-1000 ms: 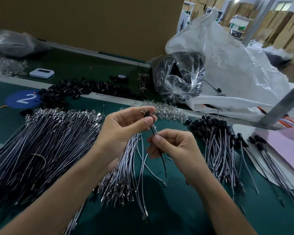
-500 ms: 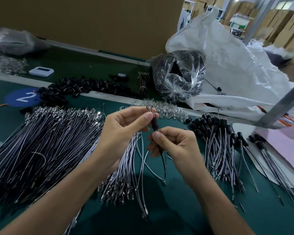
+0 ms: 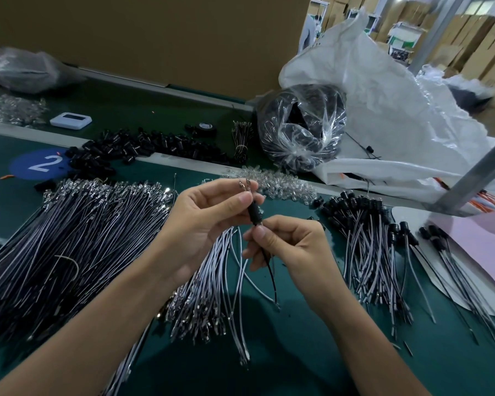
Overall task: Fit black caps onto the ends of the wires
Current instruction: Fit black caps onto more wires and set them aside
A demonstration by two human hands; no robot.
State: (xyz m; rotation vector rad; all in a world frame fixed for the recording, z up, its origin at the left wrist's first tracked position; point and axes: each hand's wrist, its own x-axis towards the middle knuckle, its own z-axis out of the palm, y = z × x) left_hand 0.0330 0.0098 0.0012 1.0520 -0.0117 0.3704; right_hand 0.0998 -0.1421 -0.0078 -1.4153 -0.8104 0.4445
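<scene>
The left hand [image 3: 212, 224] pinches the black cap [image 3: 255, 214] steady above the bench [image 3: 297, 355], with metal terminals [image 3: 245, 184] poking out of its top. The right hand [image 3: 292, 247] pinches the wire [image 3: 270, 272] with curled fingers just beneath the cap, seemingly to draw it through.

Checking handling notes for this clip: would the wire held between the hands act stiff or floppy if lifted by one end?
Probably floppy: the wire droops in a slack curve below the right hand. It is likely very light, since a fingertip pinch carries it. The cap pinched by the left hand looks rigid by contrast.
</scene>
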